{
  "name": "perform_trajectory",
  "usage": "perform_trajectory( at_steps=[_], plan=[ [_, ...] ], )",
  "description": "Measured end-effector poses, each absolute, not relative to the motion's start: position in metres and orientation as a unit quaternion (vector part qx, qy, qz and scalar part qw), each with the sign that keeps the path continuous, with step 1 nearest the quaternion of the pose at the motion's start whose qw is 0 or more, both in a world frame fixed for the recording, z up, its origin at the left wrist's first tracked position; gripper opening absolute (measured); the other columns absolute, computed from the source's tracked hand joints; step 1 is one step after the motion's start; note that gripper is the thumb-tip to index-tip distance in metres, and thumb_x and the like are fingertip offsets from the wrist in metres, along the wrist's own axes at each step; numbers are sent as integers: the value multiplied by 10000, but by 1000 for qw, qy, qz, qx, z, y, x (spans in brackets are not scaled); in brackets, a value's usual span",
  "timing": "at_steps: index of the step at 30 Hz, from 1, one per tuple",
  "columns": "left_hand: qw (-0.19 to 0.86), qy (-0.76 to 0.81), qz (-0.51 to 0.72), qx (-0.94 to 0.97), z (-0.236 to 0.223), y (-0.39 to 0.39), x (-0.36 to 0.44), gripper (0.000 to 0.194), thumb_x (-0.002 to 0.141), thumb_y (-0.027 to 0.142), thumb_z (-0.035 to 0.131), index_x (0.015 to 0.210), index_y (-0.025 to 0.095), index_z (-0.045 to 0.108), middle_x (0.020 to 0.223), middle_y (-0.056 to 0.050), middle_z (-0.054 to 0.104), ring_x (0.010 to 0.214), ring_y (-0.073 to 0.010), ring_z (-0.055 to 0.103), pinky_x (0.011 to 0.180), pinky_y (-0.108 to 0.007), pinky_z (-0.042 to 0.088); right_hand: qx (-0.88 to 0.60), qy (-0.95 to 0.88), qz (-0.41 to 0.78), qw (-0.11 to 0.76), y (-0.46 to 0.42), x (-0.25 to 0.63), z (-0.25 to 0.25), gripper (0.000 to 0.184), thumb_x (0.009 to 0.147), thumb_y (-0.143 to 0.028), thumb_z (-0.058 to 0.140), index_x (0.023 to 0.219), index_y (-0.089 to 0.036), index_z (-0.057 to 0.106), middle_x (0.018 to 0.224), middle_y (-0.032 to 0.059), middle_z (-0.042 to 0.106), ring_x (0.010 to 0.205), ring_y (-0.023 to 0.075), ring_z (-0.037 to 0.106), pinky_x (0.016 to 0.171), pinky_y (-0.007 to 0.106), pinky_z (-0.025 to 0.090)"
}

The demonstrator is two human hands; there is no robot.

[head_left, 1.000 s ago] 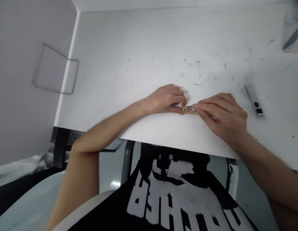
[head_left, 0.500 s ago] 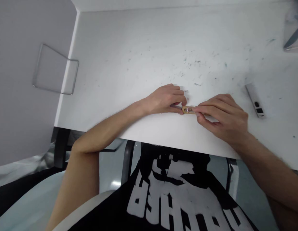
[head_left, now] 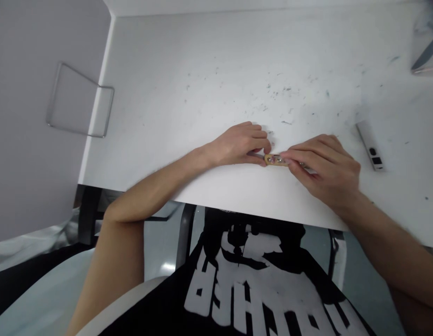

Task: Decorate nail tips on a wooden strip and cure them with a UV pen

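A narrow yellowish, wood-coloured strip (head_left: 281, 163) lies on the white table near its front edge, with small shiny round pieces along its top. My left hand (head_left: 242, 143) rests on the table, thumb and curled forefinger closed on the strip's left end. Over the strip's middle, my right hand (head_left: 323, 165) has thumb and fingertips pressed together, touching it from above. Whether a small piece sits between those fingertips is hidden. Part of the strip's right end shows beneath the right fingers.
A slim grey-white device with dark buttons (head_left: 371, 147) lies right of my right hand. A clear container (head_left: 426, 51) stands at the far right corner. Small dark marks dot the white table (head_left: 174, 60). A bent metal wire frame (head_left: 109, 112) is at the left wall.
My right fingertips have shifted slightly to the right along the strip, uncovering more shiny round pieces. The left hand has stayed in place.
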State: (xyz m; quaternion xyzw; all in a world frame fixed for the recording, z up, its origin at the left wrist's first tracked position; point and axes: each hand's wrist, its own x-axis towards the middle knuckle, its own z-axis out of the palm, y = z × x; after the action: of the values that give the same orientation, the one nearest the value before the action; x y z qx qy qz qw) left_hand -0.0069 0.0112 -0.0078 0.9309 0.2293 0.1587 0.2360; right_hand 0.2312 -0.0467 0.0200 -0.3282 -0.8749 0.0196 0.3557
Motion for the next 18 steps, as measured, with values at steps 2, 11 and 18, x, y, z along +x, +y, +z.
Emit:
perform_trajectory(
  at_steps=[2,11,18],
  plan=[
    [235,228,163,931,-8,11,-7,394,966,580,527,1006,223,688,805,-28,633,795,-171,534,785,-312,388,-331,-872,15,360,-47,231,20,191,820,-92,705,964,-214,672,858,-1,738,745,144,625,671,317,475],
    [234,221,169,932,-9,11,-8,408,966,584,522,1004,213,686,801,-23,628,788,-164,526,781,-303,388,-332,-875,25,351,-48,233,23,178,826,-93,690,939,-229,673,827,-4,729,720,146,617,660,326,483],
    [237,229,166,929,-10,11,-7,418,966,596,516,1007,217,687,809,-26,634,789,-165,528,801,-312,394,-297,-883,23,364,-47,231,21,214,783,-75,725,949,-200,670,828,2,730,711,140,620,640,318,490]
  ],
)
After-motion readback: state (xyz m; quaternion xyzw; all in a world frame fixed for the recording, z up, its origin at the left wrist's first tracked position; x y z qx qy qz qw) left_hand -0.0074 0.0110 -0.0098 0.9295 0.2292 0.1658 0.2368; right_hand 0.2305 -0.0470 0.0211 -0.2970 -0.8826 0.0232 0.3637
